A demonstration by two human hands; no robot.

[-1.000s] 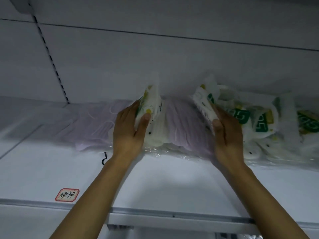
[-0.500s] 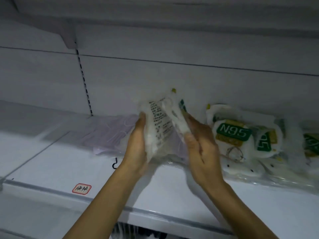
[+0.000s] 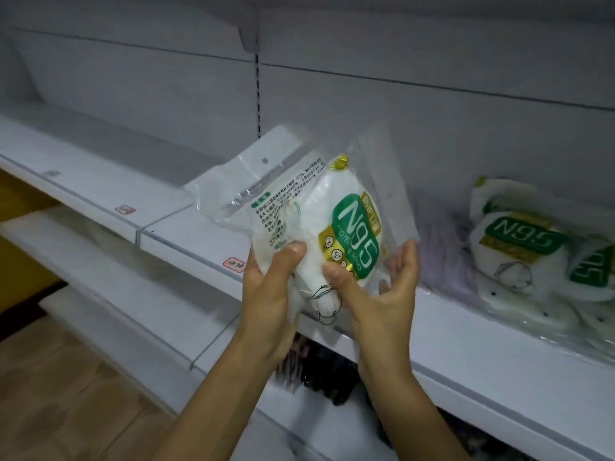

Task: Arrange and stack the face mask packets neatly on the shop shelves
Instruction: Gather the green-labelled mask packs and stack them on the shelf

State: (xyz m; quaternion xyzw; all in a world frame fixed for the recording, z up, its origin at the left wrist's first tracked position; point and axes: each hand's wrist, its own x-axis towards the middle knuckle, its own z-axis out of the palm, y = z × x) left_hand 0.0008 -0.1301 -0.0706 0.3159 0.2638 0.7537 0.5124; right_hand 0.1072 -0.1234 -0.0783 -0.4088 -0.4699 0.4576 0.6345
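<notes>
I hold two clear N95 mask packets point(image 3: 309, 214) together in front of the white shelf point(image 3: 466, 347), lifted off it and tilted. The front packet shows a green N95 label, the back one printed text. My left hand point(image 3: 269, 294) grips their lower left edge, thumb on the front. My right hand point(image 3: 376, 294) holds the lower right, thumb pressed on the front and fingers behind. More N95 packets point(image 3: 532, 261) lie in a loose pile on the shelf to the right.
Purple mask packets point(image 3: 442, 254) lie on the shelf behind my right hand. A red-edged price label point(image 3: 234, 264) sits on the shelf's front rail. Lower shelves point(image 3: 109, 284) run down to the left, with dark goods point(image 3: 326, 377) beneath and wooden floor point(image 3: 60, 394) below.
My hands brought the two packets together and pulled them off the shelf toward me. The view has swung left and down, so the shelf pile now sits at the right.
</notes>
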